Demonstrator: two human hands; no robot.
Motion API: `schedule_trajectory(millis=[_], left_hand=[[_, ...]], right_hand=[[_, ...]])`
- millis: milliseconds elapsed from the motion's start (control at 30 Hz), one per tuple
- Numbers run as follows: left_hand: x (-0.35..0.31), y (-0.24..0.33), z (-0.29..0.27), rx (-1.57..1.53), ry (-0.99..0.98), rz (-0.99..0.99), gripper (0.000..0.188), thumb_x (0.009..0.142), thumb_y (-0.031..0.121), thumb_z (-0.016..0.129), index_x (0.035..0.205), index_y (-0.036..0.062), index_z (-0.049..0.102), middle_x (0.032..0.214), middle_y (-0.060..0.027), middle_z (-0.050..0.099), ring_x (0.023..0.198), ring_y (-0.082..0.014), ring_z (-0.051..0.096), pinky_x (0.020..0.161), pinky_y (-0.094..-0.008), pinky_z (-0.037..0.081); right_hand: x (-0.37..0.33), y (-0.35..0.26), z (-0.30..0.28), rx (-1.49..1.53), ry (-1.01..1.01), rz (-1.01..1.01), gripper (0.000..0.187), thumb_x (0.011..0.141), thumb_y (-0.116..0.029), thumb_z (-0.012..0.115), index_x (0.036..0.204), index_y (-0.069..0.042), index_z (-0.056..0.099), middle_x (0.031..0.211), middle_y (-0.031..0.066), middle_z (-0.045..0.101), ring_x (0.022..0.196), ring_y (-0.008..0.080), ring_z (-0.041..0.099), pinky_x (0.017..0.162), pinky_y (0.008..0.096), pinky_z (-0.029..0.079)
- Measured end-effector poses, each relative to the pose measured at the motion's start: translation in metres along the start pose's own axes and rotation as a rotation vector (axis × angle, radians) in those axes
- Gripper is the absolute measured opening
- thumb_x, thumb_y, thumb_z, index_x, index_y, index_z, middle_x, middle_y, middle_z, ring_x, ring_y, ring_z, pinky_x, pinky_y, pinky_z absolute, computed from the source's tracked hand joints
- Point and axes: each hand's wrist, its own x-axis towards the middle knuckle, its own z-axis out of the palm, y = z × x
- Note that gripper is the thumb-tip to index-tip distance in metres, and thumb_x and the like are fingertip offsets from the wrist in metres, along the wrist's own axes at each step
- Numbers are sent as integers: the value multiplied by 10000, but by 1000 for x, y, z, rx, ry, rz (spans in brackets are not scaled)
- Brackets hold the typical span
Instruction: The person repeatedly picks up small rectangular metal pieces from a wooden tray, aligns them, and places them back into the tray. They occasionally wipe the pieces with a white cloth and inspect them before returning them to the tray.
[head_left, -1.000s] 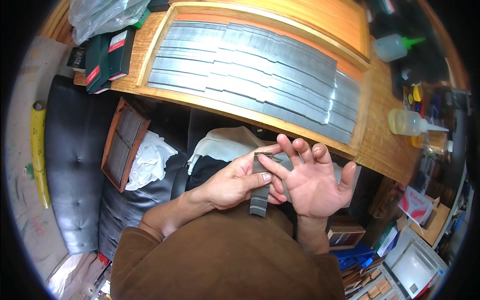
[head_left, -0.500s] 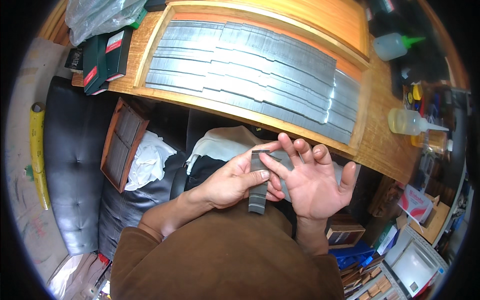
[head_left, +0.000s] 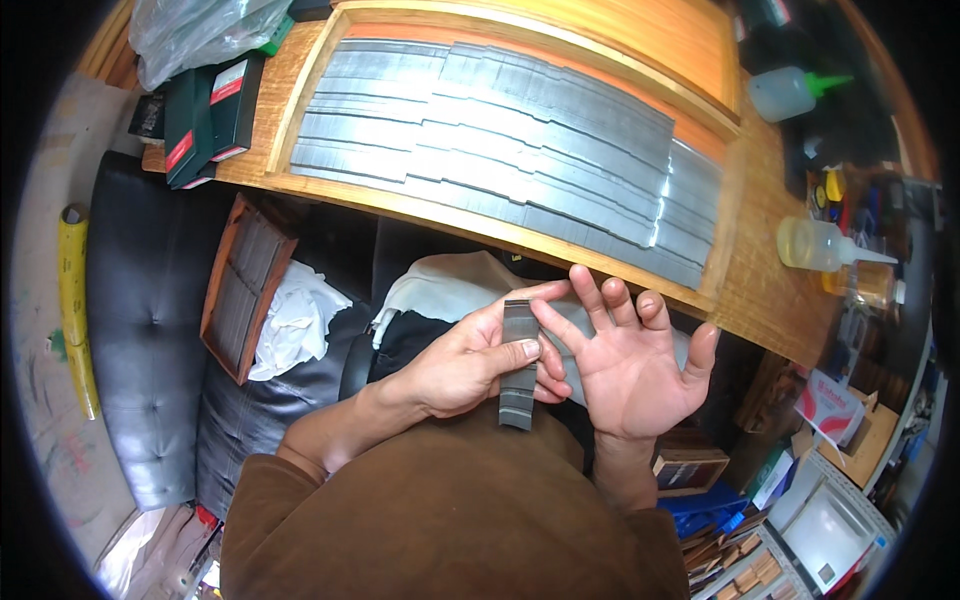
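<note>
Partly hidden, the grey strip [head_left: 518, 385] stands near upright in front of the shirt [head_left: 440, 510], the thumb of the left hand [head_left: 455, 365] across its middle. That hand's grip is clamped on the strip, some fingers out of sight behind it; whether several pieces lie together is hard to make out. The right hand [head_left: 640, 380] is spread, palm showing, its grip apart; its little finger reaches the strip's edge at 9 o'clock, contact uncertain.

From the hands, at 12 o'clock, a tray [head_left: 306, 95] on the wooden counter [head_left: 770, 300] bears overlapping grey rows [head_left: 480, 140], their middle washed out by glare. Green boxes [head_left: 232, 105] sit at 10 o'clock, beneath a clear bag [head_left: 200, 35] cut off above. At 2 o'clock is a squeeze bottle [head_left: 810, 243], with blurred clutter beyond.

A black tufted sofa [head_left: 155, 330] fills 9 o'clock, bearing a tilted frame [head_left: 221, 268] and a white cloth [head_left: 295, 325]. The black lens rim crops crowded shelving at 4 o'clock.
</note>
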Motion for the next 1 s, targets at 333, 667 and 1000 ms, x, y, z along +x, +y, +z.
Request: schedule_trajectory(millis=[333,667,1000], left_hand=[[-2,-2,-3,-3,-3,-4,605,1115,131,484,1654,132,211,1094,-164,666,1044,-319,721,931,-444,599],[-1,-5,-3,-22,13,-39,609,1115,108,475,1655,110,195,1099,-164,677,1047,-315,722,936,-451,605],[-1,-3,-5,-26,-5,-3,613,1110,95,481,1654,101,198,1092,-167,685,1034,-304,723,945,-454,603]], right_hand=[[-2,-1,2,-13,22,1,619,1043,-591,471,1228,-25,639,1424,221,552,1533,439,283,1202,780,69],[-3,8,4,52,27,68,632,1065,-587,406,1253,-20,612,1438,231,534,1528,428,292,1198,782,94],[-1,9,3,11,14,-6,641,1058,-604,412,1216,-20,626,1397,214,561,1506,422,333,1197,785,94]])
